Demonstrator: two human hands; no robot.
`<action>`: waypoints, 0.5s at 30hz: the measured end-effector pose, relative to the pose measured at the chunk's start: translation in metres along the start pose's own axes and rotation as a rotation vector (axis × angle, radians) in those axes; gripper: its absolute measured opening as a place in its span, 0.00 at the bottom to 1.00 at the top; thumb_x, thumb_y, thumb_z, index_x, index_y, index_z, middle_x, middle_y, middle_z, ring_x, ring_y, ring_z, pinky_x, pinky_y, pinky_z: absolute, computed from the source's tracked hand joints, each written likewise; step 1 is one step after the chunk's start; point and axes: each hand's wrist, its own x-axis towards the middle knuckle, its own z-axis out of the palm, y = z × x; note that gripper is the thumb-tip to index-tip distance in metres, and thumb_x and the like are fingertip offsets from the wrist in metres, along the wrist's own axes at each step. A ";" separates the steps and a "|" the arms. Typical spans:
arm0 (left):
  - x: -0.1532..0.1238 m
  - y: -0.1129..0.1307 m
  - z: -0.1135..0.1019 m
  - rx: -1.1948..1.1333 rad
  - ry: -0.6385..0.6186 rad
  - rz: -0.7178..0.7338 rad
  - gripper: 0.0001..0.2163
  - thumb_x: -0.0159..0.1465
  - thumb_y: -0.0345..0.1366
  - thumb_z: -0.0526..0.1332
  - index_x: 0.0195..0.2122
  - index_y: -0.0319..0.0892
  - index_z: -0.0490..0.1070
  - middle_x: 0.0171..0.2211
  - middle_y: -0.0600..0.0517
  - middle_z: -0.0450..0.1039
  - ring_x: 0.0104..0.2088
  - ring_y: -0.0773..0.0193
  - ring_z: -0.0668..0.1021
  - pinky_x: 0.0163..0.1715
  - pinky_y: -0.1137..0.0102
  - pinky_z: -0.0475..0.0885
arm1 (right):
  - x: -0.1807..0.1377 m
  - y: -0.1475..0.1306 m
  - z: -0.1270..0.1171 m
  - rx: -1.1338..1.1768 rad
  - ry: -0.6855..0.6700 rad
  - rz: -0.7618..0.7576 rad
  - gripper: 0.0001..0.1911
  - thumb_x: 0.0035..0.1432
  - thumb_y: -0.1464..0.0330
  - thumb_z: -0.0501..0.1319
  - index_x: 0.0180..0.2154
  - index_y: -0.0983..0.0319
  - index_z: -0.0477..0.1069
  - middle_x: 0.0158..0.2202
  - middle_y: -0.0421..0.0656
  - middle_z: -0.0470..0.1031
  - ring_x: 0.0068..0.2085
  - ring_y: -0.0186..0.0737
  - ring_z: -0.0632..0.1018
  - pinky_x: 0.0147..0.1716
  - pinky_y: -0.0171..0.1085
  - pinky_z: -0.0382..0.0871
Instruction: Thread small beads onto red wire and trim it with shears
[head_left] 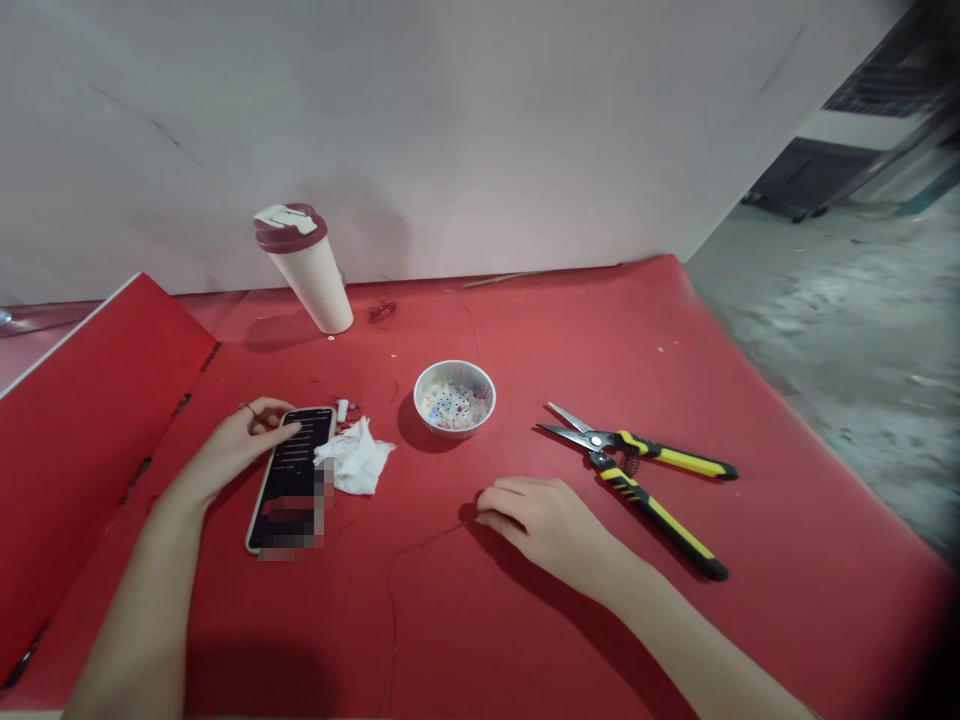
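At the left, the bare left hand lay loosely at the upper edge of a dark-screened, pale-cased phone, 1 digit extended over the screen without a firm grasp. The phone lay flat, its long axis running away from the person and slightly rightward. Beyond it stood a cream cup with a maroon lid; beside it lay a crumpled white tissue. Next came a thin dark thread on the red tabletop, running from the near edge, then bending rightward to the right hand, whose fingertips seemed pinched on its end. No beads showed on it, so the work looked barely begun; small multicoloured beads lay loose in a round perforated silvery bowl. Farthest right, yellow-and-black shears lay open, blades pointing left.
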 end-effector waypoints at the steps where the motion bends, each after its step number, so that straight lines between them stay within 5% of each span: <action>1: 0.000 0.000 0.001 0.014 0.007 0.000 0.22 0.47 0.51 0.65 0.39 0.43 0.70 0.30 0.53 0.67 0.29 0.65 0.71 0.28 0.71 0.68 | 0.000 0.000 0.000 -0.001 0.004 -0.001 0.12 0.63 0.67 0.50 0.30 0.59 0.69 0.26 0.39 0.73 0.28 0.34 0.73 0.25 0.33 0.57; 15: 0.003 -0.003 0.003 0.039 0.009 -0.004 0.20 0.50 0.52 0.63 0.39 0.44 0.69 0.31 0.54 0.67 0.30 0.66 0.69 0.29 0.72 0.64 | 0.000 0.000 0.000 -0.002 -0.004 0.002 0.11 0.63 0.68 0.50 0.31 0.59 0.69 0.26 0.39 0.74 0.28 0.35 0.74 0.26 0.33 0.57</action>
